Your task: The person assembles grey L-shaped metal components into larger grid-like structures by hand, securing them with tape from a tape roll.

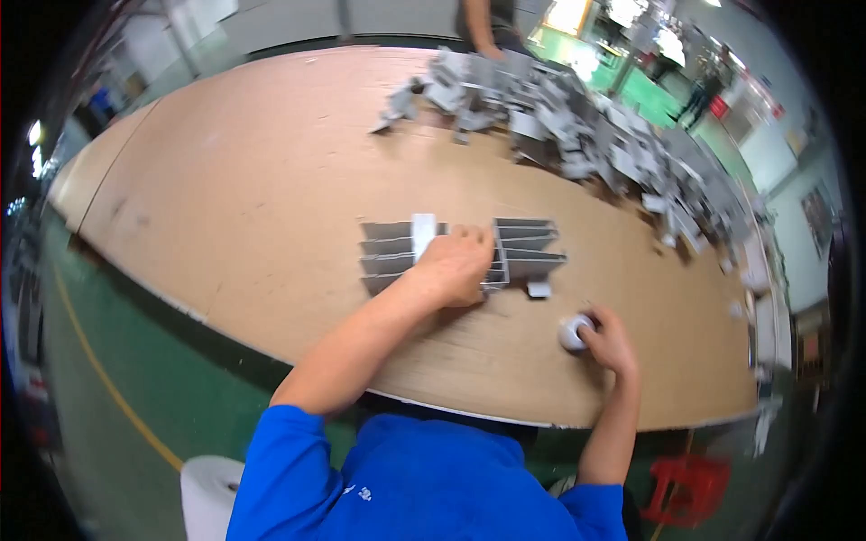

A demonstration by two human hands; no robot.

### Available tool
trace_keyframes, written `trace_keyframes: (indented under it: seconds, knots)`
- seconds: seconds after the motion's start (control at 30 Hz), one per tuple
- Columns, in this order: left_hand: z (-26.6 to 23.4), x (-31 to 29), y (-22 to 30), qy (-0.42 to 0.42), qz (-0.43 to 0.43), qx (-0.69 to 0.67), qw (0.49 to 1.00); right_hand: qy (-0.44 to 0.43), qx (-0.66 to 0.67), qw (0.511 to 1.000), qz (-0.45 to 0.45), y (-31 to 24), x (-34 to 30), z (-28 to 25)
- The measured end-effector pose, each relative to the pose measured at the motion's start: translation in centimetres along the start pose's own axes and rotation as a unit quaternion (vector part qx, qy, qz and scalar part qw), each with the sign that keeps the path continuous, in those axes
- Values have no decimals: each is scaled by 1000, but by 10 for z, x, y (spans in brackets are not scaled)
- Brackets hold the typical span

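In front of me on the table lies a grey partition piece [530,243] with several parallel fins sticking out to both sides. My left hand [456,264] reaches over its middle, fingers bent down and closed on it; the fingertips are partly hidden. A white strip [423,233] lies across the fins beside that hand. A small pale tab [538,289] shows at the piece's near right edge. Nearer to me on the right, my right hand [610,341] is closed on a white round roll [572,333], thumb toward its centre hole.
A long heap of similar grey pieces [559,117] covers the table's far and right side. Another person's arm [480,27] is at the far edge. The brown tabletop [244,171] has a curved-looking near edge. A red stool [690,487] stands on the floor at lower right.
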State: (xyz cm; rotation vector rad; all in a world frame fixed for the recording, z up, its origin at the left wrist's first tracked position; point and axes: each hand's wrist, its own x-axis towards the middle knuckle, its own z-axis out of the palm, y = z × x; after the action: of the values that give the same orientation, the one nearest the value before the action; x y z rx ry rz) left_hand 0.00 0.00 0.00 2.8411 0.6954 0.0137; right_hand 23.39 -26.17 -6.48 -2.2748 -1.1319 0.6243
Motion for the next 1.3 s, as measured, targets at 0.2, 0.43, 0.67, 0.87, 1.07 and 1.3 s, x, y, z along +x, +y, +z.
trace_keyframes:
  seconds: [0.2, 0.43, 0.67, 0.87, 1.07, 1.3]
  knots:
    - [-59, -28, -80, -25, -12, 6, 1000, -40, 23, 999, 6, -21, 8, -9]
    - [-108, -88, -265, 100, -211, 29, 972, -57, -8, 998, -8, -24, 13, -13]
    - [-120, -165, -425, 114, -400, 24, 909, -48, -46, 998, -21, -17, 23, -9]
    - [-82, -180, -477, 110, -440, 15, 891, 13, -49, 999, -17, -37, 39, -21]
    - [-106, -181, -448, 21, -485, 141, 863, -119, -123, 985, 6, -72, 60, -21]
    - [-98, -43, -357, 119, -268, -81, 953, -108, -158, 981, -19, -143, 123, -49]
